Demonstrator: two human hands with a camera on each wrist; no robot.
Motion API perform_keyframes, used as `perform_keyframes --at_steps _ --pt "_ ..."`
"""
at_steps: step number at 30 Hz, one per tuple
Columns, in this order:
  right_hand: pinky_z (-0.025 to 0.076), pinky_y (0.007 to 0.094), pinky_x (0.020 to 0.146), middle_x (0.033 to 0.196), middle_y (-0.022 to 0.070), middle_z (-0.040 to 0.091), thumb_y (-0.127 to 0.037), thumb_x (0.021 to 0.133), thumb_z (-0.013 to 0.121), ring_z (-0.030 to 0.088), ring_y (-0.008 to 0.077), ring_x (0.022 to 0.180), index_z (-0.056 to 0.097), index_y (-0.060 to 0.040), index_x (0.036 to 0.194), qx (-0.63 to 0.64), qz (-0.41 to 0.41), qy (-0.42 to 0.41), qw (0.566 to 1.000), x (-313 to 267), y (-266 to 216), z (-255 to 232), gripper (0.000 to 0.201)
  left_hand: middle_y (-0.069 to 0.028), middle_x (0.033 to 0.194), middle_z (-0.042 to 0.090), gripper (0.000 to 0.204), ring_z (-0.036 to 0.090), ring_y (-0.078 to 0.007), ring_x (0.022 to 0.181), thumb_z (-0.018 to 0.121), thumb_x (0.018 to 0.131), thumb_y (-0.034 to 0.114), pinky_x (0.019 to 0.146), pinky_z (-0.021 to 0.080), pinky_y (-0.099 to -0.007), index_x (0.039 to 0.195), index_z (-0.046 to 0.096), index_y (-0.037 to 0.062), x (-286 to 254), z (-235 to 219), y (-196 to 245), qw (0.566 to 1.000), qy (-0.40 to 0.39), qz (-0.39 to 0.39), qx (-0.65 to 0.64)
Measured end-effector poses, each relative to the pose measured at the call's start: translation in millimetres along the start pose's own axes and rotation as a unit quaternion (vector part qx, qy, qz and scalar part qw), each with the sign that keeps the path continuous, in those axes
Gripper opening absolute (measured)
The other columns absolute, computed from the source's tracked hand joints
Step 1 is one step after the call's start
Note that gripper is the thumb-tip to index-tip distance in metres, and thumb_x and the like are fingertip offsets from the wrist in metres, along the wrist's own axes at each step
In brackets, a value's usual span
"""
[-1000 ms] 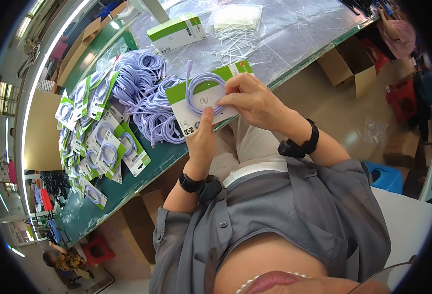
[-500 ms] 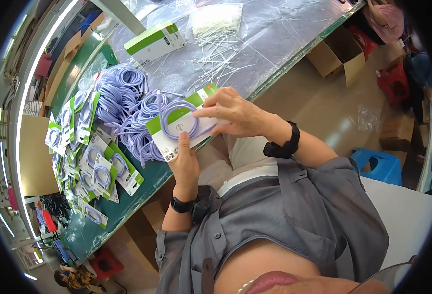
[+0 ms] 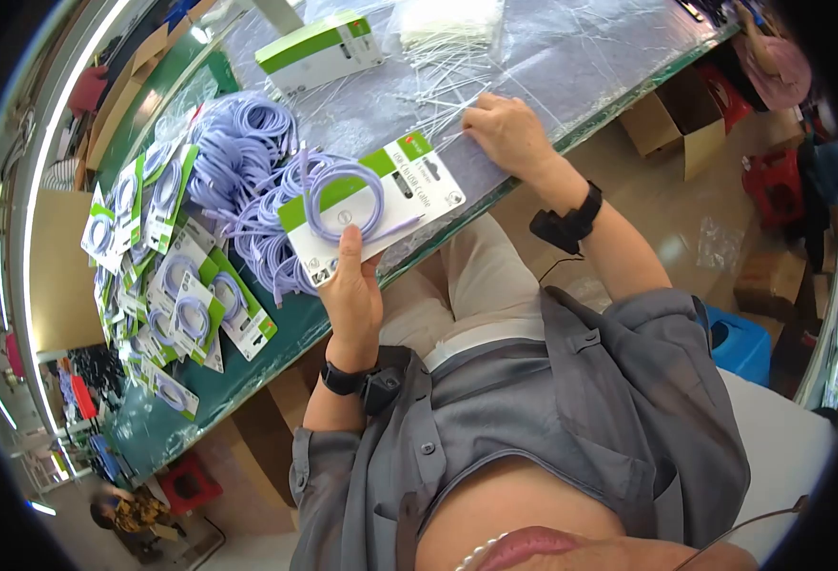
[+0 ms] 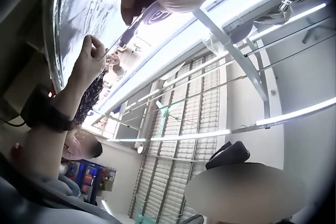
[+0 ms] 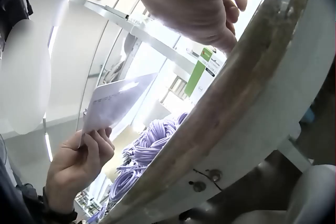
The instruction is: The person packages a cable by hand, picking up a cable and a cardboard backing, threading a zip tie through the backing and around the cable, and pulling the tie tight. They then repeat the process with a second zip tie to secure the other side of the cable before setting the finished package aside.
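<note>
My left hand grips a green and white retail card by its near end, thumb on the front. A coiled lilac USB cable lies on the card, its loose plug end angled toward the card's edge. In the right wrist view the blank back of the card faces up from the left fingers. Over the table, my right hand has its fingertips bent together at loose white cable ties, pinching a thin tie. The left wrist view shows this right hand with thumb and forefinger meeting.
Bundled lilac cables lie left of the card, beside a heap of carded cables. A green and white box stands farther back. The table's edge runs diagonally before me, with an open cardboard box on the floor beyond.
My right hand has left the coil and moved away across the table to the white cable ties. The left hand keeps holding the card and cable.
</note>
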State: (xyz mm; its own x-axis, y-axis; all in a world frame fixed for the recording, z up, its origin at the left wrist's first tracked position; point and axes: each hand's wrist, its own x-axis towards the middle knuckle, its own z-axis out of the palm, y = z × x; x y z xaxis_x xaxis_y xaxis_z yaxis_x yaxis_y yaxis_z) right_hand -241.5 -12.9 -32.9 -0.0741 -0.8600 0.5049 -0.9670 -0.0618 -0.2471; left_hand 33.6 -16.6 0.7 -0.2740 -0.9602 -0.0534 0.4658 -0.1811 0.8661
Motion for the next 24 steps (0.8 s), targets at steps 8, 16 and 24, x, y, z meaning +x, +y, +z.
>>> perform_keyframes --at_steps 8,16,24 --pt "0.050 0.0345 0.059 0.078 0.0080 0.066 -0.015 0.082 0.063 0.063 0.0260 0.068 0.064 -0.0110 0.088 0.076 0.067 0.060 0.993 -9.7 -8.1 -13.2 0.007 -0.0124 0.126 0.051 0.038 0.055 -0.0243 0.113 0.047 0.095 0.007 0.095 0.050 -0.0408 0.132 0.038 0.0032 1.9 13.4 3.5 0.998 -0.043 -0.015 -0.043" --pt "0.051 0.0306 0.062 0.082 0.0113 0.067 -0.006 0.082 0.063 0.065 0.0225 0.068 0.064 -0.0037 0.093 0.228 0.146 0.060 0.961 -14.2 -9.2 -21.0 0.011 -0.0141 0.124 0.054 0.035 0.056 -0.0241 0.113 0.047 0.096 0.011 0.096 0.049 -0.0417 0.128 0.042 -0.0004 -3.5 22.0 7.4 0.993 -0.086 -0.041 -0.068" --pt "0.048 0.0241 0.056 0.077 0.0084 0.068 -0.003 0.082 0.064 0.063 0.0120 0.061 0.065 0.0005 0.089 0.451 0.247 0.072 0.855 -3.3 2.0 2.5 0.008 -0.0157 0.121 0.055 0.034 0.058 -0.0263 0.111 0.049 0.096 0.012 0.095 0.051 -0.0412 0.126 0.043 -0.0012 1.6 18.4 6.7 0.994 -0.058 -0.036 -0.080"
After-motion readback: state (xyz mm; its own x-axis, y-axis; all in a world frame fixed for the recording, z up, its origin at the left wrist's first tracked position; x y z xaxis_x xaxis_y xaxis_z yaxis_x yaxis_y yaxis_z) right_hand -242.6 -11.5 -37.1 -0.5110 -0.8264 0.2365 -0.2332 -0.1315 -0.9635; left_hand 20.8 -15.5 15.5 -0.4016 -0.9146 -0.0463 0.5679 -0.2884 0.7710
